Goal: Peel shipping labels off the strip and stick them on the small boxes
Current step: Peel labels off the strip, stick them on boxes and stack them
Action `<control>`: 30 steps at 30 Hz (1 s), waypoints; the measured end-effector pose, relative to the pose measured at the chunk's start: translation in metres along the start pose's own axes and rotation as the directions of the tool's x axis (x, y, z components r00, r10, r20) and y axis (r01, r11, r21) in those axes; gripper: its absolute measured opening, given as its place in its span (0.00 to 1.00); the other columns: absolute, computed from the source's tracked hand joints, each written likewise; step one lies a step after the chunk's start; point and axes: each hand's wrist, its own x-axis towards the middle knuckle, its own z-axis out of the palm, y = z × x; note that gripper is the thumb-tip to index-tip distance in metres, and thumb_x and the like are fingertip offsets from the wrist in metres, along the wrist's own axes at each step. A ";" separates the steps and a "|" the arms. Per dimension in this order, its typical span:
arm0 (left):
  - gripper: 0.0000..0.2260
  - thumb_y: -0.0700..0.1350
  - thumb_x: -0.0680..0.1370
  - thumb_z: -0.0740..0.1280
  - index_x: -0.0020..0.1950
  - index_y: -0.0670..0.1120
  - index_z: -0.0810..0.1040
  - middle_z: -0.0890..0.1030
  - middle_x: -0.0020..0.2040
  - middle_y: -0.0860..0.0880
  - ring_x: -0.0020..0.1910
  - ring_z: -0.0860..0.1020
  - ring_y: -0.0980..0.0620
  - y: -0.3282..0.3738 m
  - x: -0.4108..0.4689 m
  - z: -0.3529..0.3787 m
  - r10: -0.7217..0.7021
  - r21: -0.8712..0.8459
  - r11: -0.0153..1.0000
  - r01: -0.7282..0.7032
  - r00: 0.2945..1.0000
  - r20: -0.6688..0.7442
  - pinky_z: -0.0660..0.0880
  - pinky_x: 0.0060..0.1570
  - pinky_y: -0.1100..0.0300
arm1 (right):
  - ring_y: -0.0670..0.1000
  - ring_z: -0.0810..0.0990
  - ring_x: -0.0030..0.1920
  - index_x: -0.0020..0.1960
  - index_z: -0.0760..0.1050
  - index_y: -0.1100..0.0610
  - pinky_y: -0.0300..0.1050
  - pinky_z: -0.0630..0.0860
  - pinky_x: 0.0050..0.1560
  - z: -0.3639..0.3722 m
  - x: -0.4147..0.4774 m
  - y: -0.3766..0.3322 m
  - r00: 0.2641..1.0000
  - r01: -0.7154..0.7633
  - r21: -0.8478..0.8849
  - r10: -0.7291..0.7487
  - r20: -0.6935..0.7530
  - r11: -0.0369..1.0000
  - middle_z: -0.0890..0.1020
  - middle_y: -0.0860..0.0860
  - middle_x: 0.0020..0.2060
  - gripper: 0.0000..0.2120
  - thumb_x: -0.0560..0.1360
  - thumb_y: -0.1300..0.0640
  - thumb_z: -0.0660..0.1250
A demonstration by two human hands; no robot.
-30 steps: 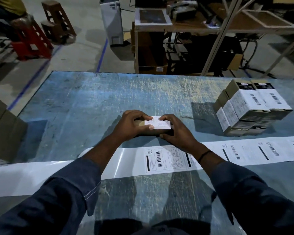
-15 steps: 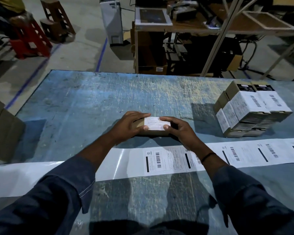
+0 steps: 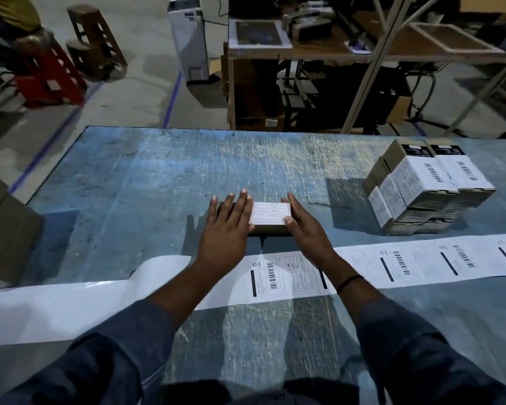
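A small brown box (image 3: 270, 230) lies at the middle of the blue table (image 3: 158, 176), with a white shipping label (image 3: 270, 213) on its top. My left hand (image 3: 227, 229) lies flat over the box's left part, fingers straight and spread, covering the label's left end. My right hand (image 3: 304, 229) grips the box's right end, thumb on the label's near right corner. The label strip (image 3: 421, 261) runs across the table just in front of the box. One printed label (image 3: 287, 276) on it sits between my wrists, and bare backing (image 3: 70, 305) trails to the left.
A stack of labelled small boxes (image 3: 427, 188) stands at the right of the table, behind the strip. A large cardboard carton (image 3: 3, 229) sits at the left edge. Beyond the table are a workbench (image 3: 304, 51), a red stool (image 3: 50, 80) and floor.
My left hand has uncurled from gripping the box's left end and now lies flat on its top. My right hand stays on the right end.
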 end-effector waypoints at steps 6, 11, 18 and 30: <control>0.31 0.63 0.84 0.54 0.79 0.44 0.68 0.70 0.79 0.45 0.79 0.64 0.42 0.017 0.008 -0.015 -0.190 -0.178 0.964 0.200 0.979 0.067 0.53 0.80 0.40 | 0.46 0.70 0.75 0.83 0.57 0.51 0.50 0.68 0.76 -0.005 0.002 0.001 0.999 0.021 -0.011 -0.021 0.039 1.000 0.70 0.47 0.77 0.28 0.85 0.53 0.61; 0.33 0.77 0.71 0.63 0.57 0.49 0.81 0.83 0.54 0.50 0.60 0.76 0.46 0.036 0.032 -0.015 -0.490 -0.357 0.820 0.447 0.871 -0.036 0.68 0.68 0.46 | 0.45 0.67 0.77 0.82 0.59 0.50 0.54 0.67 0.77 -0.004 0.002 0.002 1.000 0.010 0.013 -0.010 0.004 1.000 0.68 0.48 0.78 0.27 0.85 0.50 0.61; 0.32 0.77 0.68 0.65 0.57 0.52 0.79 0.82 0.54 0.54 0.59 0.75 0.48 0.022 0.030 -0.009 -0.418 -0.357 0.849 0.389 0.908 -0.006 0.65 0.62 0.52 | 0.45 0.72 0.73 0.81 0.62 0.50 0.43 0.70 0.73 -0.006 0.003 0.003 1.000 -0.011 0.086 0.011 0.003 0.996 0.72 0.49 0.75 0.25 0.85 0.58 0.62; 0.23 0.62 0.71 0.75 0.64 0.57 0.81 0.82 0.60 0.60 0.61 0.71 0.56 -0.023 0.034 -0.026 -0.231 -0.627 0.703 0.334 0.942 0.243 0.68 0.60 0.57 | 0.51 0.79 0.68 0.73 0.74 0.56 0.43 0.77 0.62 -0.022 0.019 0.007 0.985 -0.152 0.440 0.100 0.140 0.885 0.80 0.54 0.68 0.22 0.81 0.68 0.66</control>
